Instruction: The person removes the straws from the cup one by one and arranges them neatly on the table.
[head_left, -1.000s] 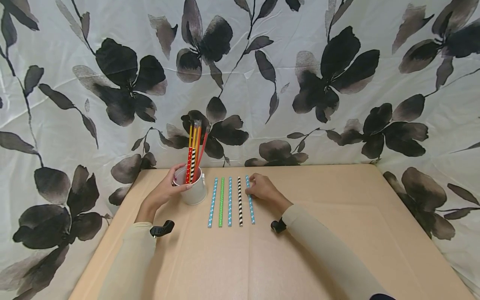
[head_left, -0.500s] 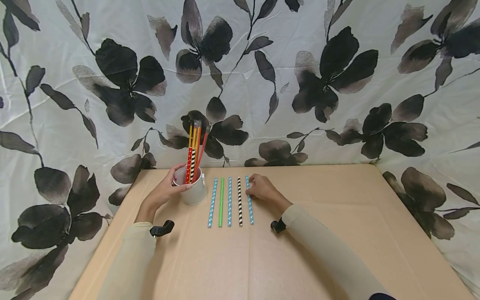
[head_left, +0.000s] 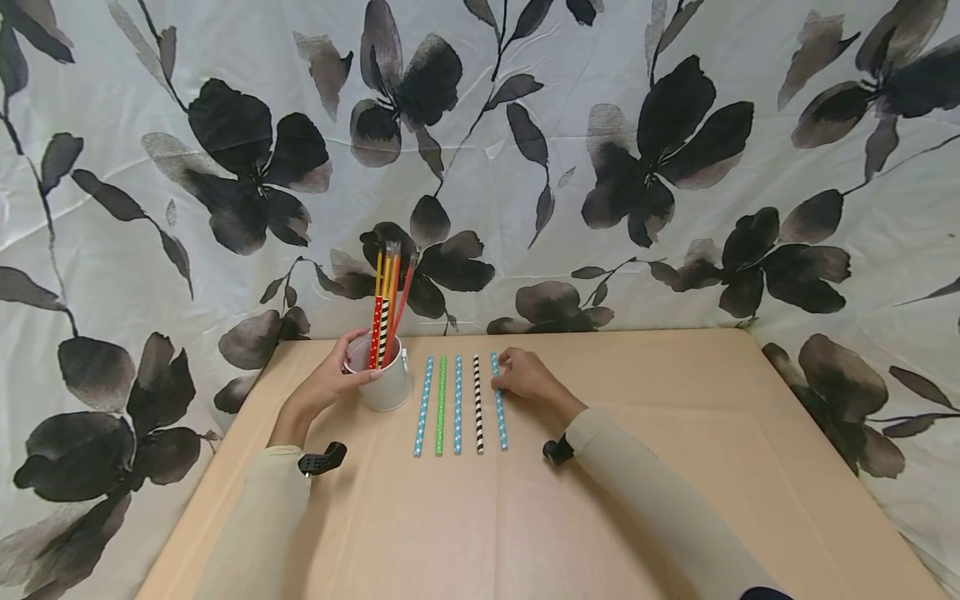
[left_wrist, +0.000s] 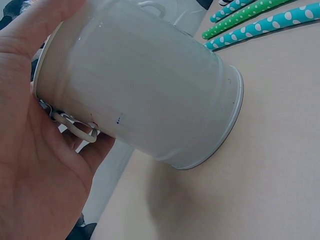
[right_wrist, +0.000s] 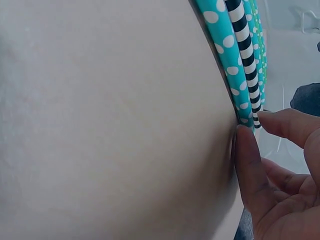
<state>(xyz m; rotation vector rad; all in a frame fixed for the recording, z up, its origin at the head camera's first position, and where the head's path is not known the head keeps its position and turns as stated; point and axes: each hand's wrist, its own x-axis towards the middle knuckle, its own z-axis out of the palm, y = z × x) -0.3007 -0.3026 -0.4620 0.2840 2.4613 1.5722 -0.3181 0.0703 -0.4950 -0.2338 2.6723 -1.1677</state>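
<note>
Right hand [right_wrist: 280, 200] pinches one end of turquoise dotted stick [right_wrist: 229, 55]. Beside that stick: striped stick [right_wrist: 246, 50], then further dotted sticks [right_wrist: 255, 37]; opposite side, tabletop [right_wrist: 120, 100].

Seen against creased, faintly shiny cloth [head_left: 251, 46]: a bucket [left_wrist: 140, 85] of seemingly painted metal, smooth and softly glossy, flecked with small dark marks; a blue dotted stick [right_wrist: 224, 45] and a striped stick [right_wrist: 245, 45], both smooth and satin-like; a smooth, matt tabletop [head_left: 435, 533]; matt fabric sleeves [head_left: 258, 517]; plastic-looking black wrist devices [head_left: 324, 459].

Bright, even light in head pic, L wrist greyer w/ soft shadow on table [left_wrist: 280, 165] nr bucket [left_wrist: 140, 85]
</note>
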